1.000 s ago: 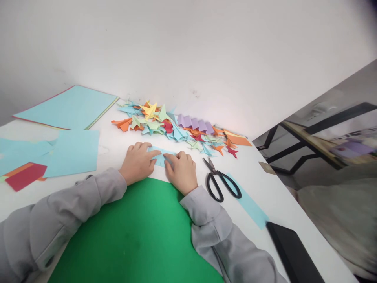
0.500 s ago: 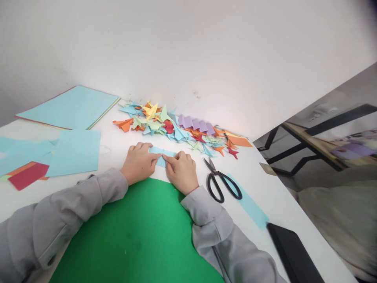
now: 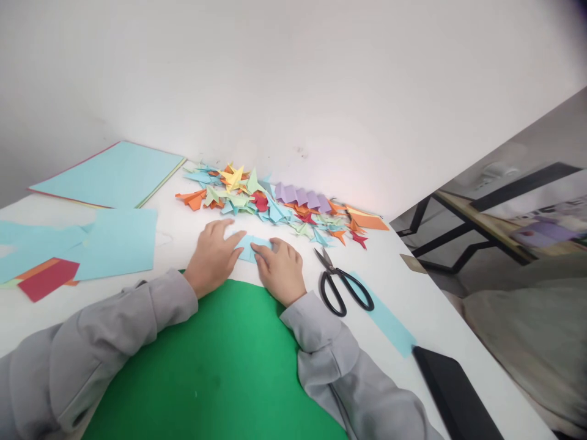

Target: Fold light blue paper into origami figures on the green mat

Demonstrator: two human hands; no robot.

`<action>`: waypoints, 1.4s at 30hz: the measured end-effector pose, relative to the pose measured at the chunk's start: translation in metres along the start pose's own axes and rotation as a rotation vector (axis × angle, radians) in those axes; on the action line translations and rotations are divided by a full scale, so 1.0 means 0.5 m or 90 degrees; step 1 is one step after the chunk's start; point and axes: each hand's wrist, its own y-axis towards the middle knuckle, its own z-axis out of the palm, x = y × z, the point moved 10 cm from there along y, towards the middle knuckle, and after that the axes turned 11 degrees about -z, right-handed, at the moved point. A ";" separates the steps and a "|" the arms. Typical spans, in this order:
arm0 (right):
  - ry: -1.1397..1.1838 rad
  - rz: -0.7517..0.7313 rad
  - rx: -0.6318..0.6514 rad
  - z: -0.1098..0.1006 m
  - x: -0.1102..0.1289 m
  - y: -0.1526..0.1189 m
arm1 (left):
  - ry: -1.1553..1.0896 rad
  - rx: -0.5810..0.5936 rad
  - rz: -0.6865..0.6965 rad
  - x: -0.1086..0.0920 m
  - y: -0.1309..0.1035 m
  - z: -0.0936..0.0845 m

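A small folded piece of light blue paper (image 3: 248,250) lies flat on the white table, creased near its middle. My left hand (image 3: 213,258) is at its left end with fingers apart, the index finger and thumb by the paper's edge. From the right, my right hand (image 3: 285,272) pins the paper with its index finger near the centre crease, the thumb close beside it and the other fingers curled over the right end. Just beyond both hands lies a pile of folded paper figures (image 3: 238,200) in several colours.
Black-handled scissors (image 3: 337,275) lie open to the right, partly over a blue paper strip (image 3: 389,321). A dark flat device (image 3: 456,391) is at the table's right edge. Blue sheets (image 3: 121,244) and a red paper piece (image 3: 49,279) lie left. Green material (image 3: 215,366) spreads between my arms.
My left index finger has drawn back from the middle of the blue paper to its left end, and the left fingers have spread. The right hand stays on the paper.
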 end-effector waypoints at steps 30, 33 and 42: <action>-0.042 -0.164 -0.088 -0.049 0.070 -0.030 | 0.064 0.154 0.214 -0.105 -0.070 0.029; -0.047 -0.147 -0.073 -0.049 0.070 -0.030 | 0.076 0.158 0.204 -0.102 -0.068 0.029; -0.024 -0.127 -0.031 -0.037 0.063 -0.027 | 0.060 0.164 0.226 -0.099 -0.062 0.030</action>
